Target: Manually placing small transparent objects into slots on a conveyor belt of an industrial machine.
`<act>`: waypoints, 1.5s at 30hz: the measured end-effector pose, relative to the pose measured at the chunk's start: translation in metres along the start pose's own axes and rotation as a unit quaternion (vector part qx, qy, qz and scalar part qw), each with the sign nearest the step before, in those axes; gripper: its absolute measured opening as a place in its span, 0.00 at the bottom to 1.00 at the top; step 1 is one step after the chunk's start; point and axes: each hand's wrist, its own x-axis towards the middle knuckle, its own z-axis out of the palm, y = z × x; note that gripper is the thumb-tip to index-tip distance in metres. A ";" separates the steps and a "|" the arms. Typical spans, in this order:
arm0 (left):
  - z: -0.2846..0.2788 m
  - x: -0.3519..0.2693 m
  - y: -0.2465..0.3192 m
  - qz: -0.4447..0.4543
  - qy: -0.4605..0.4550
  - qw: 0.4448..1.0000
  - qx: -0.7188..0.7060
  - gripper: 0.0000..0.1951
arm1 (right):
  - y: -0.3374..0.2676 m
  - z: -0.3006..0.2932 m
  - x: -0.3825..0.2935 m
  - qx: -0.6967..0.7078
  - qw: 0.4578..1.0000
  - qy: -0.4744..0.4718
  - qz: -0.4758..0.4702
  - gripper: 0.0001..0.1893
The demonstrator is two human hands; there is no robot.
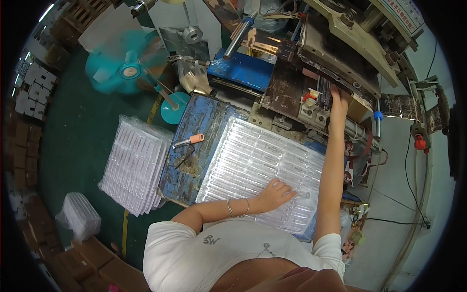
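My left hand rests over the lower part of a clear plastic tray, its fingers at one end of a clear tube. Rows of long clear tubes, several bearing dark print, lie in the tray. My right arm reaches up to a press machine. There my right hand is beside the clear parts in the fixture, under the raised plate; its fingertips are partly hidden, so its grip cannot be told.
An orange-capped marker lies on the worn blue table. Stacked plastic trays stand left of it. A turquoise fan spins at the upper left. Cardboard boxes sit at the lower left. Metal rods and foil are near the press.
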 end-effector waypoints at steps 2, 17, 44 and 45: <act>0.000 0.000 0.000 -0.001 0.001 1.000 0.000 0.14 | 0.000 0.001 -0.001 0.020 1.000 -0.001 0.011 0.24; -0.001 0.002 -0.001 -0.008 0.005 1.000 0.011 0.13 | 0.001 0.001 0.003 -0.050 0.999 0.001 -0.003 0.25; 0.024 0.041 0.024 0.012 0.046 0.998 -0.048 0.17 | -0.026 -0.187 -0.209 -0.349 0.912 -0.101 0.187 0.07; 0.033 0.042 0.022 0.012 0.047 0.998 -0.045 0.17 | -0.020 -0.193 -0.221 -0.381 0.893 -0.143 0.191 0.08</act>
